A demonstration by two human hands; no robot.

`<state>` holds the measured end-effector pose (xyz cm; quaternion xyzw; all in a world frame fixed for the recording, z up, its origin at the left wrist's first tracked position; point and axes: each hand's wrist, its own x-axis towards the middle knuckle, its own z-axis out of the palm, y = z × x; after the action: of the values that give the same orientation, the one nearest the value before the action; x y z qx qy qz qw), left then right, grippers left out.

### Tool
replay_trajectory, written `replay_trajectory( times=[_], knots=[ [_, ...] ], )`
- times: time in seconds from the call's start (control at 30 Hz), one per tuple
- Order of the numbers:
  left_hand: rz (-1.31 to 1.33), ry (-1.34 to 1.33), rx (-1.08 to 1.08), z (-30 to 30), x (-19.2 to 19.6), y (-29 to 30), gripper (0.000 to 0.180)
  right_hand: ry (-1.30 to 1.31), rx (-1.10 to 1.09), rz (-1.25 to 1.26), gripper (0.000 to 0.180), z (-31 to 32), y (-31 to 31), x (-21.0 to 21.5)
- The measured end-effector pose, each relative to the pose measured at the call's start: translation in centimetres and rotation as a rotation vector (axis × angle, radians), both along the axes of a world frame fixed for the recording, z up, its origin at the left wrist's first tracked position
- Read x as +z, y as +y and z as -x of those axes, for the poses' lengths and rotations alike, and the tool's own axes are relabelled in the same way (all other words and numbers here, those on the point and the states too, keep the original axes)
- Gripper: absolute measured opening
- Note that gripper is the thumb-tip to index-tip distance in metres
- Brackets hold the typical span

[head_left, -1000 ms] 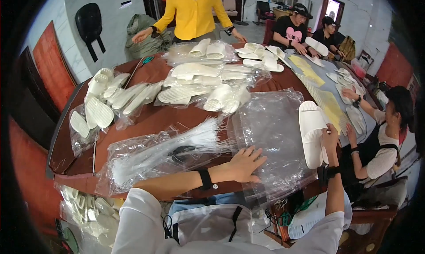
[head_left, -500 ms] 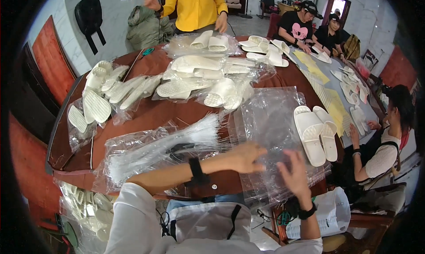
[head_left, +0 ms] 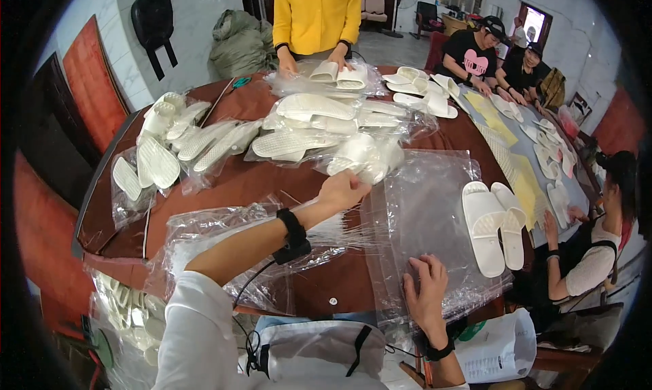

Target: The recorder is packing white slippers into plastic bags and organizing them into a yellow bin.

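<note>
My left hand (head_left: 343,189) reaches forward over the brown table (head_left: 231,186), its fingers pinched on the far edge of a clear plastic bag (head_left: 424,200) that tops a flat stack. Nearer to me, my right hand (head_left: 424,291) lies on the near edge of that stack with fingers spread, holding nothing. A pair of white slippers (head_left: 494,225) lies side by side on the bags, just right of both hands. A black band sits on each wrist.
Bagged white slippers (head_left: 319,128) are piled mid-table and at the left (head_left: 170,149). Crumpled clear bags (head_left: 204,234) lie under my left forearm. A person in yellow (head_left: 316,23) works opposite, others along the right edge (head_left: 591,254). A white bag (head_left: 499,349) hangs low right.
My right hand set the white slippers down on the bags and moved back to the stack's near edge. My left hand slid forward from the crumpled bags to the stack's far edge.
</note>
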<state>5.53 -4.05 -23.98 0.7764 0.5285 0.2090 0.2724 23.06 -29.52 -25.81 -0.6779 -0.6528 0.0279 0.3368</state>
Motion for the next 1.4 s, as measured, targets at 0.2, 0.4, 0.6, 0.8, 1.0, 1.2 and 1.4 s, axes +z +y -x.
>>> replay_trajectory(
  times=[0.2, 0.4, 0.6, 0.8, 1.0, 1.2, 1.4],
  knots=[
    [-0.075, -0.614, -0.020, 1.1, 3.2, 1.7, 0.023, -0.012, -0.010, -0.039, 0.033, 0.9, 0.6, -0.4],
    [0.238, -1.016, -0.227, 8.3, 14.8, -4.3, 0.014, -0.019, -0.037, -0.035, 0.032, 1.0, 0.7, -0.7],
    [0.424, -1.064, 0.025, 20.9, 16.0, -10.7, 0.032, -0.024, -0.074, -0.009, 0.031, 1.2, 0.6, -0.8],
    [0.922, -1.389, 0.400, 27.1, 9.6, -15.7, 0.040, -0.037, -0.061, 0.041, 0.030, 1.7, 0.4, 0.6],
    [1.080, -1.090, 0.382, 25.0, 7.1, -16.6, 0.045, 0.029, 0.082, 0.001, 0.029, 6.3, 0.9, 3.8],
    [0.779, -0.782, 0.260, 24.7, 5.4, -13.3, 0.031, 0.098, 0.342, -0.011, 0.033, 11.6, 2.1, 3.5],
    [0.205, -0.576, -0.003, 25.2, 11.5, -10.5, 0.033, 0.088, 0.378, -0.022, 0.034, 11.9, 2.9, 2.4]
  ],
)
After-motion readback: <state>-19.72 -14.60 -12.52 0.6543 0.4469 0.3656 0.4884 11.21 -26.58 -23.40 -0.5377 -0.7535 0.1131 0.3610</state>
